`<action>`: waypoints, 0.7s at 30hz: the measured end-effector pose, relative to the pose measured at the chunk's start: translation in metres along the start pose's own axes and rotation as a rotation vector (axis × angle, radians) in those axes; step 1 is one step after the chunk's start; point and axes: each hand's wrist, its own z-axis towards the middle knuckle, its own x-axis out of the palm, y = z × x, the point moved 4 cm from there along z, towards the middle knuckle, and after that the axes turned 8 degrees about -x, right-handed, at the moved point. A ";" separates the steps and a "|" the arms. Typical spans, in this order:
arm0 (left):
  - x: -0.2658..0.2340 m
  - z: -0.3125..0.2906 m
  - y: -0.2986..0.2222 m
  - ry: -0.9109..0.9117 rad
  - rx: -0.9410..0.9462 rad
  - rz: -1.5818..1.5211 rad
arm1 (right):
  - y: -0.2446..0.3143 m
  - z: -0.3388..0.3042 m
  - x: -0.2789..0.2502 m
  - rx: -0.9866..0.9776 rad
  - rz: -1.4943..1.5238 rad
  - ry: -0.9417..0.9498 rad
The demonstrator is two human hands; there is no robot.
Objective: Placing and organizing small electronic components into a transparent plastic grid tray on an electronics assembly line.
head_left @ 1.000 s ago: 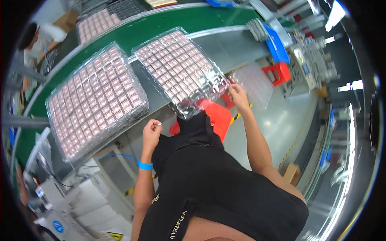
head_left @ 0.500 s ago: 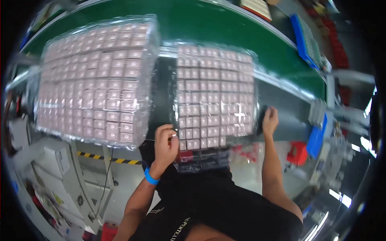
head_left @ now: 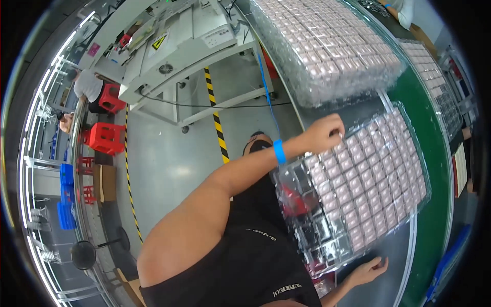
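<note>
A clear plastic tray (head_left: pixel 378 179) lies in front of me, tilted across the view. Rows of small, square, pale pink pieces fill most of its pockets, and the pockets along the side close to my body hold none. My left hand (head_left: pixel 323 134) is at the tray's upper left edge, its fingers curled in; what lies between them, if anything, is hidden. Just off the tray's lower right edge, my right hand (head_left: pixel 367 271) hovers with loosely bent fingers and thumb apart, nothing seen in it.
A tall stack of similar filled trays (head_left: pixel 353 56) stands beyond my left hand. Along the far side runs a green belt (head_left: pixel 434 215), with another tray (head_left: pixel 434 77) past it. A grey machine (head_left: pixel 189 46), red stools (head_left: pixel 106 138) and a seated person (head_left: pixel 89 87) are at left.
My view has swung to the left, bringing the floor and machine into sight. Both hands stay beside the tray's opposite edges; the tray appears turned and further right.
</note>
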 end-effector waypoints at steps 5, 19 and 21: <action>0.001 0.007 0.001 0.073 -0.132 -0.042 | 0.003 -0.003 -0.009 0.028 0.182 0.022; 0.005 0.007 0.001 -0.013 -0.079 -0.042 | -0.062 0.065 0.002 -0.012 0.427 0.148; 0.003 0.007 0.002 -0.020 -0.086 -0.045 | -0.053 0.089 0.014 0.058 0.478 0.126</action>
